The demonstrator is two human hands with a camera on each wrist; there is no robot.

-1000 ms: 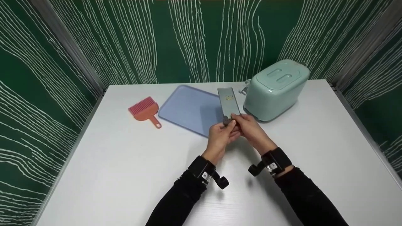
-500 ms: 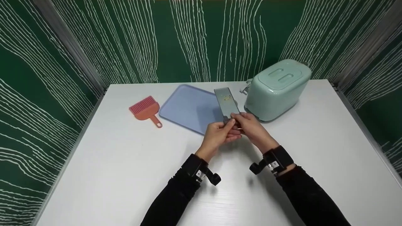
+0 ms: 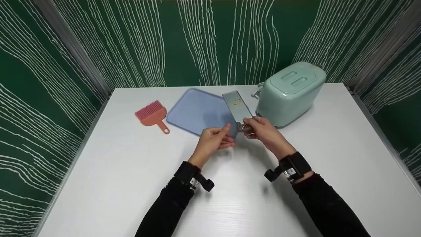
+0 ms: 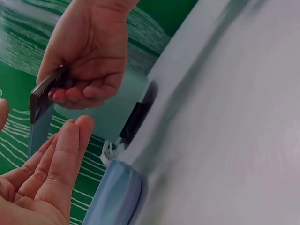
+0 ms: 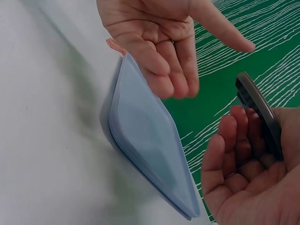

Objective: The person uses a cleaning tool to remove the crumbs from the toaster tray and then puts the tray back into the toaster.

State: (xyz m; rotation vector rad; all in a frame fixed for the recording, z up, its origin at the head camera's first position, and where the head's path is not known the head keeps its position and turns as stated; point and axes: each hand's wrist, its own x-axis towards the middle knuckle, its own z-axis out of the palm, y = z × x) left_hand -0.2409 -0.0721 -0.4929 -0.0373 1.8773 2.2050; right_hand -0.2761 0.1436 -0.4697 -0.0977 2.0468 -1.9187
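Grey-green slab is pinched at its near end by the right hand, thumb on top, fingers curled underneath, with the long part sticking out past them, up off the white surface. Left hand is just beside it, fingers loose and clear of it. From above, it partly overlaps the blue tray; mint toaster right, orange brush left.

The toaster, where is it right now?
In the head view, the mint-green toaster stands on the right, near the far edge of the white table, beyond the right hand, with the blue tray to its left.
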